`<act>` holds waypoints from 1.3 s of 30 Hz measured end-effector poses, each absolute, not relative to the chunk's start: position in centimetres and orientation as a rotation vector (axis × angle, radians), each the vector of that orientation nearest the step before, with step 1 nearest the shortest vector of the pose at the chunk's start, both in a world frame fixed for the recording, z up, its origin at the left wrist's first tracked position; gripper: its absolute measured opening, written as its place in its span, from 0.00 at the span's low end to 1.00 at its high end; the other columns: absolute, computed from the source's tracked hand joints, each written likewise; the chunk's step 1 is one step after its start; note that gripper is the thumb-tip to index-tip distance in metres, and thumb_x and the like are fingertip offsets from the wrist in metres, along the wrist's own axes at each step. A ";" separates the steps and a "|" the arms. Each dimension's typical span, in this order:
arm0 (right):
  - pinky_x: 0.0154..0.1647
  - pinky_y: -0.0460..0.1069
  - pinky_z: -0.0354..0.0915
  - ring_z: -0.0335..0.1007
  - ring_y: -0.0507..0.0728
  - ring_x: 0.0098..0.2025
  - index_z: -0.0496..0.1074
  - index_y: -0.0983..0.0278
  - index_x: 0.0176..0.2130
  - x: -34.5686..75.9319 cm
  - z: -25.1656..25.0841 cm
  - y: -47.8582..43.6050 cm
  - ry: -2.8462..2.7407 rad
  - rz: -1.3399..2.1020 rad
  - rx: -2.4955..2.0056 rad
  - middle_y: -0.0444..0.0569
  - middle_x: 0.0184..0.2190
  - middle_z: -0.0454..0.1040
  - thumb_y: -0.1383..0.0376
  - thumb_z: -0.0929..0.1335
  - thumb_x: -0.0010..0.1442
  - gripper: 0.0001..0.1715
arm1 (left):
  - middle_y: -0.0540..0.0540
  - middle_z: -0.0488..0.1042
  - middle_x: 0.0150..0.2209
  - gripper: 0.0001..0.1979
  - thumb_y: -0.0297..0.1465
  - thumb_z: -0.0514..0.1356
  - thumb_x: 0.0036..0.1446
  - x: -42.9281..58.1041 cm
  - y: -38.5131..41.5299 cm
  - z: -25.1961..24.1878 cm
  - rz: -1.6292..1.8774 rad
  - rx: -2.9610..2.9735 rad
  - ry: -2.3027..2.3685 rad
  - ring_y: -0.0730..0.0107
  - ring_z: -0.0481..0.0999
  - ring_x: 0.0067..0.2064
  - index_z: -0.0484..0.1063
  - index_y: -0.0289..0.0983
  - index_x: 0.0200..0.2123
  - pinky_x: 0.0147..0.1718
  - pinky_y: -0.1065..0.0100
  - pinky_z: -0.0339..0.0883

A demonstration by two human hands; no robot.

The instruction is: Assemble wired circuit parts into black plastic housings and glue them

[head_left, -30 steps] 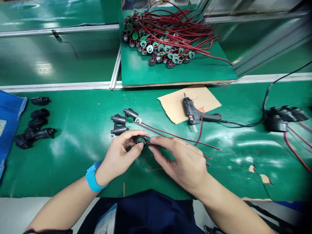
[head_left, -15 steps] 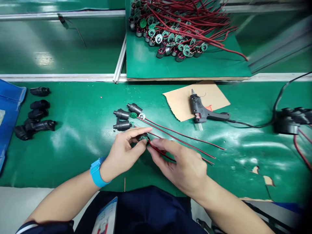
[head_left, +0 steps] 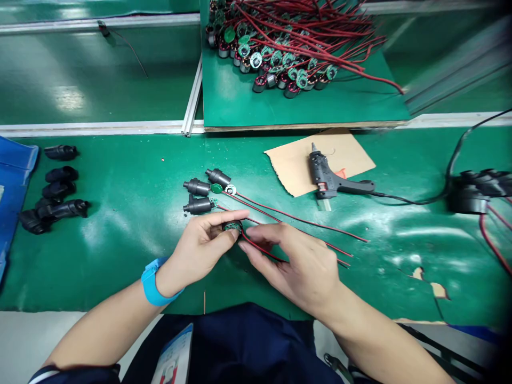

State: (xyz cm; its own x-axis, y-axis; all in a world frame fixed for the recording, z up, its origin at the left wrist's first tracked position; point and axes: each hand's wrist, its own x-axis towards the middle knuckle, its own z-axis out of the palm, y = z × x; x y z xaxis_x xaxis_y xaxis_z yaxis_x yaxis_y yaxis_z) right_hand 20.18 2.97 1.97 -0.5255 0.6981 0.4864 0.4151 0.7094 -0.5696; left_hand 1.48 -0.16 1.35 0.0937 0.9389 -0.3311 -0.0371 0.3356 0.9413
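Note:
My left hand point(head_left: 202, 248) is closed around a small black cylindrical housing, its index finger stretched along the far side and its thumb on the green circuit board point(head_left: 232, 227) at the open end. Red and black wires point(head_left: 260, 248) lead from that board between the thumb and index finger of my right hand point(head_left: 298, 266), which is pinched about them close to the housing. Just beyond my left hand lie three black housings point(head_left: 199, 205) with small round boards at their ends, one green board point(head_left: 216, 188) and one white board point(head_left: 231, 189) among them. Their wires trail right.
A black glue gun point(head_left: 326, 173) rests on a cardboard piece point(head_left: 286, 165), its cord running right. Several black housings point(head_left: 60, 153) lie left beside a blue bin point(head_left: 18, 165). Many motors with boards and red wires point(head_left: 312, 50) crowd a raised green shelf point(head_left: 240, 109). Black parts point(head_left: 470, 200) stand right.
The whole view has shifted slightly. Both hands stay at the same housing, with only small finger movements around the board and wires.

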 end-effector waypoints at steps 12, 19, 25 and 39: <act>0.37 0.44 0.77 0.82 0.52 0.33 0.73 0.62 0.41 20.8 2.9 3.3 -2.133 0.506 -0.833 0.45 0.33 0.83 0.74 0.72 0.63 0.08 | 0.43 0.78 0.59 0.19 0.35 0.56 0.69 0.4 -0.6 1.3 0.961 0.933 1.095 0.53 0.77 0.59 0.77 0.44 0.59 0.58 0.56 0.69; 0.37 0.44 0.76 0.82 0.52 0.32 0.74 0.63 0.40 20.6 2.8 3.2 -2.160 0.419 -0.810 0.45 0.32 0.82 0.74 0.72 0.63 0.07 | 0.44 0.83 0.48 0.17 0.34 0.63 0.64 1.1 -0.3 1.7 0.990 1.026 1.207 0.60 0.80 0.48 0.80 0.40 0.55 0.43 0.66 0.74; 0.38 0.43 0.76 0.81 0.50 0.31 0.74 0.62 0.41 20.7 3.0 3.1 -2.178 0.424 -0.800 0.44 0.32 0.82 0.72 0.73 0.64 0.07 | 0.44 0.83 0.41 0.15 0.32 0.63 0.63 1.4 -0.6 2.0 1.003 1.071 1.298 0.67 0.78 0.35 0.81 0.40 0.52 0.29 0.70 0.70; 0.29 0.47 0.70 0.78 0.54 0.33 0.72 0.63 0.53 28.3 7.9 1.5 -2.461 -0.047 -1.257 0.49 0.38 0.80 0.64 0.67 0.71 0.13 | 0.40 0.66 0.67 0.33 0.40 0.63 0.66 -1.1 -1.3 1.9 0.906 1.704 1.466 0.56 0.80 0.51 0.57 0.50 0.70 0.47 0.59 0.75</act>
